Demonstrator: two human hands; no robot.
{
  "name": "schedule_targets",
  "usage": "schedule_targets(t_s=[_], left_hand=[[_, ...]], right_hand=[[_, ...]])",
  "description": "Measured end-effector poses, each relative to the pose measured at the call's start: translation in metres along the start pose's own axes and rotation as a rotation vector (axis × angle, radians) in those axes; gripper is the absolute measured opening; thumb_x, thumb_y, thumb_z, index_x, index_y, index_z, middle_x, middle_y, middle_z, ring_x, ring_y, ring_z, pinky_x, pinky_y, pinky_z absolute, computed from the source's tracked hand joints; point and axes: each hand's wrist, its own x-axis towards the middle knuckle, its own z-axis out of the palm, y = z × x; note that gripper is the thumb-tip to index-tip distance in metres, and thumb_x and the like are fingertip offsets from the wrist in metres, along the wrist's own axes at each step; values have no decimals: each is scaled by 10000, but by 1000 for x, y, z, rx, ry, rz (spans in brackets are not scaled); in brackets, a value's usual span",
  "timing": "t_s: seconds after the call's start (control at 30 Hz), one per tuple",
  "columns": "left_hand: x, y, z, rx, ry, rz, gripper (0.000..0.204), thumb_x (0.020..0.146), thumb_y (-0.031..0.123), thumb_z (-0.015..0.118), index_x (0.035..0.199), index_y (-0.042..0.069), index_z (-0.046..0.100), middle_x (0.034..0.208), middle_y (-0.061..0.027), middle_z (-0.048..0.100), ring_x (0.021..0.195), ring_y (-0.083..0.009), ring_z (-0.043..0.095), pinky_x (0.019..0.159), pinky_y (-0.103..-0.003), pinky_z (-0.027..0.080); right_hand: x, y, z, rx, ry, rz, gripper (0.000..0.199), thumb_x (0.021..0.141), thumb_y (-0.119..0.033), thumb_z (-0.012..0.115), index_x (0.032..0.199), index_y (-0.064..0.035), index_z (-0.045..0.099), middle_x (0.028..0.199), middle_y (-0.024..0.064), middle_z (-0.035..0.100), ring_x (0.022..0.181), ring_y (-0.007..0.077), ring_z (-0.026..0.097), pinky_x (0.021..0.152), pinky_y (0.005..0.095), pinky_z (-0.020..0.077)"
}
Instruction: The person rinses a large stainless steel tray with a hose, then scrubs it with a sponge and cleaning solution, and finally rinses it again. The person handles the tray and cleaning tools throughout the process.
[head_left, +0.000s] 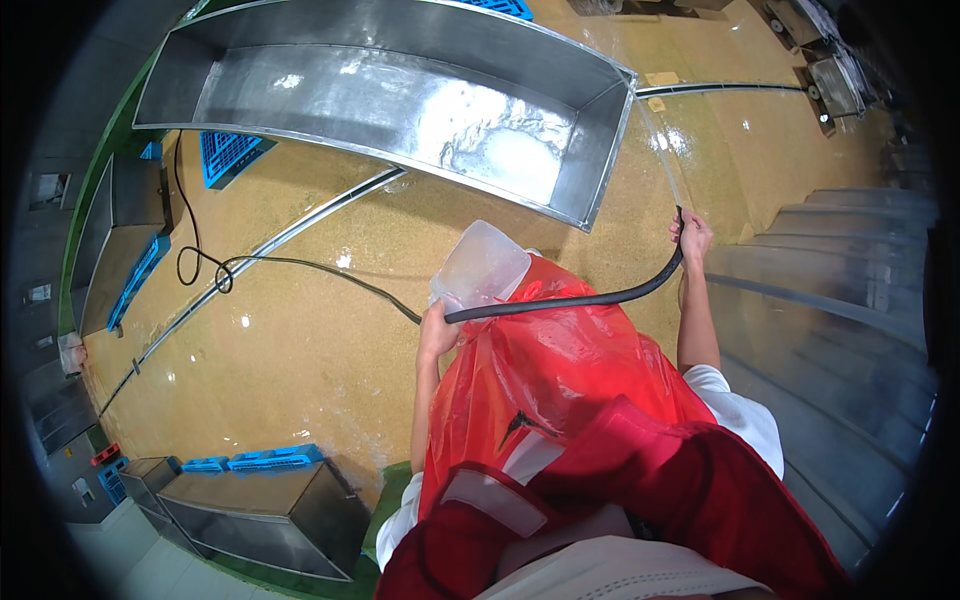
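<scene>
My right hand (692, 240) is closed round the end of a black hose (600, 300), raised at the right. A thin stream of water (660, 150) leaves the hose end and runs forward past the right corner of a long metal trough (390, 95). My left hand (437, 332) grips the hose farther back, in front of the red apron. With it, the same hand holds a translucent plastic tub (483, 262); how the fingers divide between the two is partly hidden. The hose sags between my hands and trails off to the left in a loop.
The yellowish floor (300, 360) is wet and crossed by a narrow drain channel (290, 235). Blue pallets (228, 155) sit under the trough. More metal bins (265, 500) stand at the left and near left. Translucent strip curtains (820, 300) hang at the right.
</scene>
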Motion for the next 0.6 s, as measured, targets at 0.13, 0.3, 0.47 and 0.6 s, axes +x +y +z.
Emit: schedule_targets(t_s=[0.13, 0.3, 0.47, 0.6], left_hand=[[1, -5, 0, 10, 0, 1, 274, 756, 81, 717, 1011, -1, 655, 943, -227, 699, 903, -361, 693, 762, -411, 528], [1, -10, 1, -2, 8, 15, 287, 751, 90, 725, 1016, 3, 654, 949, -229, 697, 912, -373, 687, 775, -422, 527], [0, -12, 0, 4, 8, -29, 306, 750, 107, 723, 1031, 7, 655, 946, -225, 699, 921, -374, 686, 791, -426, 530], [-2, -13, 0, -8, 17, -30, 312, 759, 123, 713, 1044, 10, 655, 948, -223, 702, 929, -373, 688, 791, -424, 533]], right_hand=[[-4, -10, 3, -25, -19, -9, 293, 945, -229, 628, 1082, 29, 656, 860, 110, 709, 600, 132, 646, 452, 251, 494], [-2, -23, 12, -17, -94, -30, 297, 944, -228, 628, 1097, 25, 660, 878, 107, 711, 610, 127, 640, 464, 251, 491], [2, -37, 29, -49, -198, -66, 279, 958, -227, 605, 1113, -1, 663, 889, 84, 708, 614, 114, 619, 476, 235, 470], [4, -47, 45, -60, -237, -95, 290, 938, -248, 643, 1085, -1, 682, 891, 85, 712, 608, 114, 633, 453, 241, 474]])
